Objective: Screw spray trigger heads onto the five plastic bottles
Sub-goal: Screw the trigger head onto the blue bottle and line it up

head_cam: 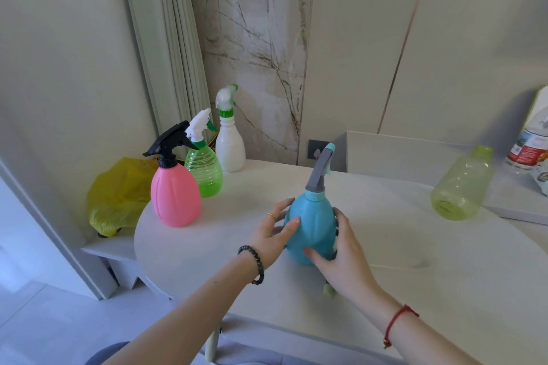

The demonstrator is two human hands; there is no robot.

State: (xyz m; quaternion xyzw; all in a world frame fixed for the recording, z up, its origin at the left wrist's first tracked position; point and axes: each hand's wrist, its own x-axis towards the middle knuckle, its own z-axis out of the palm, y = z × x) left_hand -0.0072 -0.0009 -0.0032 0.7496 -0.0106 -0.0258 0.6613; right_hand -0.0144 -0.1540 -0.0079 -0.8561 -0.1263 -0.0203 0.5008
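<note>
A blue bottle (311, 225) with a grey trigger head (321, 170) stands upright at the middle of the white table (415, 290). My left hand (274, 234) touches its left side with fingers spread. My right hand (341, 258) cups its right side and base. At the back left stand a pink bottle (175, 195) with a black head, a green ribbed bottle (204, 170) with a white head, and a white bottle (229, 145) with a clear head. A yellow-green bottle (461, 187) without a head stands at the right. A small pale part (327, 290) lies half hidden under my right wrist.
A yellow plastic bag (118, 195) lies on a low shelf left of the table. A labelled clear bottle (530, 145) stands on the raised ledge at the far right. A curtain (166, 38) hangs behind the left bottles. The table's curved edge runs close to my forearms.
</note>
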